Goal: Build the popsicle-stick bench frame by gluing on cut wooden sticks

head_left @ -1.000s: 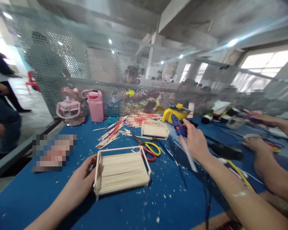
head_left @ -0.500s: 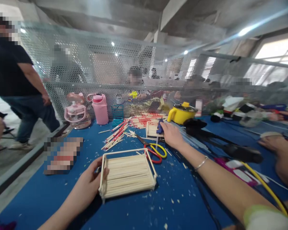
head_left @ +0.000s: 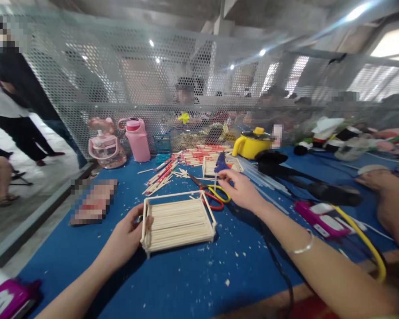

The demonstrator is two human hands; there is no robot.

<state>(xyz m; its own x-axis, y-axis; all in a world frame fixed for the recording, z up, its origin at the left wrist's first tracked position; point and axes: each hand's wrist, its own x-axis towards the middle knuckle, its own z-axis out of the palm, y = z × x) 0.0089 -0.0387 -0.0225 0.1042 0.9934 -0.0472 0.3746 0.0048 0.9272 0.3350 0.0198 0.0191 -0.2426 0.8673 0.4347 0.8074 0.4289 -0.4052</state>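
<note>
My left hand (head_left: 128,230) grips the left side of a shallow wooden-stick tray (head_left: 179,221), its thumb inside and the other fingers partly hidden behind. The tray has a slatted floor and a raised rim of thin sticks. Farther back, my right hand (head_left: 241,188) pinches at a translucent glue stick (head_left: 215,180) that sticks out of a blue glue gun (head_left: 221,162). Behind the gun sits a smaller wooden-stick frame (head_left: 208,167). Scissors (head_left: 213,195) with red and yellow handles lie between the tray and my right hand.
Red-and-white stick bundles (head_left: 164,173) lie at the back. Behind them stand a pink bottle (head_left: 138,141), a clear pink jug (head_left: 106,153) and a yellow pot (head_left: 252,144). To the right are a black hair dryer (head_left: 319,190), a purple power strip (head_left: 321,219) and a neighbour's arm (head_left: 390,208).
My right hand has slid off the glue gun's body toward me, onto the glue stick. My left hand still holds the tray. The view has shifted, with another purple strip showing at lower left.
</note>
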